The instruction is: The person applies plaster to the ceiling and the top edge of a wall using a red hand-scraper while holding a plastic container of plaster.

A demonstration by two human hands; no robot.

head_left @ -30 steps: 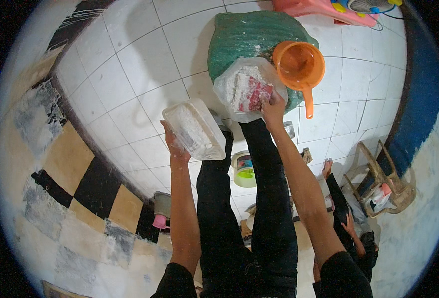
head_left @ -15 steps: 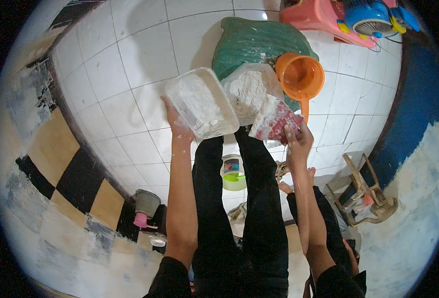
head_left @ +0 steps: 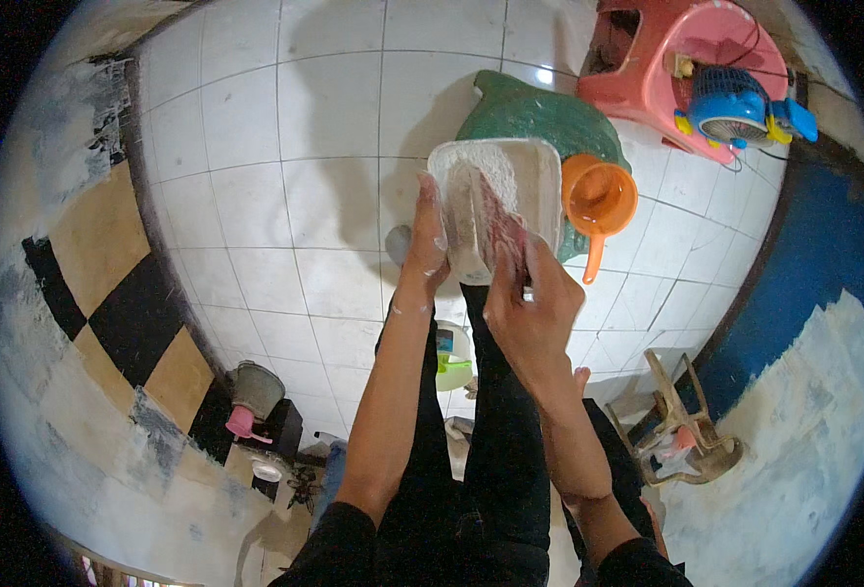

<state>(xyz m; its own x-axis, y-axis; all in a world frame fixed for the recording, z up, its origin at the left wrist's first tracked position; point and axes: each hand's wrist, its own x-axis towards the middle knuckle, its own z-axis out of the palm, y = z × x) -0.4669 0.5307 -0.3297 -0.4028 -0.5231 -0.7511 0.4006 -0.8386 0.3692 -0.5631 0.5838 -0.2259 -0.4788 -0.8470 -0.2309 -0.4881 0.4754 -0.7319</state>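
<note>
A whitish rectangular plastic tub [head_left: 551,181] with white powder [head_left: 486,161] in it is held up in front of my legs. My left hand [head_left: 426,240] grips the tub by its left side, thumb up along the wall. My right hand [head_left: 537,303] is closed on a flat, reddish, powder-dusted piece [head_left: 500,223], which dips into the tub and is smeared by motion; its exact kind is unclear. Behind the tub lies a green plastic sheet or sack [head_left: 539,110]. The bag of white powder is hidden by the tub.
An orange dipper [head_left: 598,201] stands right of the tub. Farther right are a pink stool [head_left: 622,73] and blue fan [head_left: 730,112]. A brown chair [head_left: 691,430] lies at right, near another person's foot [head_left: 581,380]. A grey bucket [head_left: 256,389] stands by the left wall.
The tub has moved right, over the powder bag. My right hand has brought the reddish piece from beside the bag into the tub.
</note>
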